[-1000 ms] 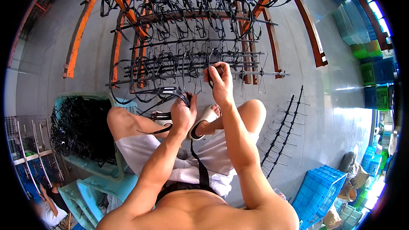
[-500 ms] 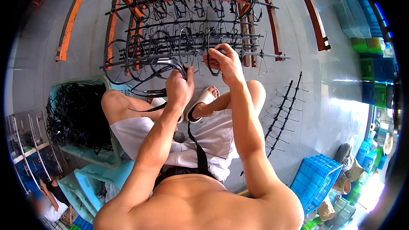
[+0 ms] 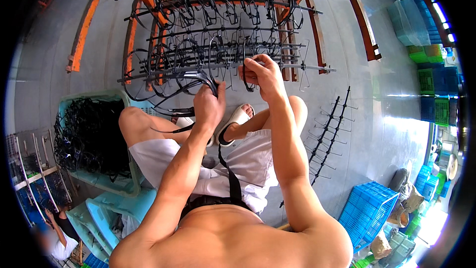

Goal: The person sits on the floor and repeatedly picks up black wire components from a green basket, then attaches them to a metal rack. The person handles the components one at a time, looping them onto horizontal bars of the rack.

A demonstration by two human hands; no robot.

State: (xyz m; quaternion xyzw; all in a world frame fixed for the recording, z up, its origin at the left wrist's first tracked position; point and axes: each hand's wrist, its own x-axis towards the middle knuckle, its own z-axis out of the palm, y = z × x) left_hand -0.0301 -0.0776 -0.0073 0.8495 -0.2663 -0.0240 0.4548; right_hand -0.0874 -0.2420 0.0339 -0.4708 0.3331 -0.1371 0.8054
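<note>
My left hand is closed round a bunch of thin, glossy black strap-like loops, whose ends trail off to the left. Ahead and to the right, my right hand pinches one narrow black loop between thumb and fingers. That loop is beside the nearest horizontal rod, which carries thin wire hooks; whether it hangs on a hook is hidden by my fingers. More black loops dangle along the rods left of my right hand. What the loops are for their exact kind cannot be made out.
Orange metal stands hold up the rods. At my left is a pale teal crate heaped with tangled black loops. Two hooked rods lie on the floor to my right, near a blue crate. A person is at far lower left.
My right hand has come down slightly toward me with the loop in its fingers. The left hand keeps its hold on the bunch, almost still.
</note>
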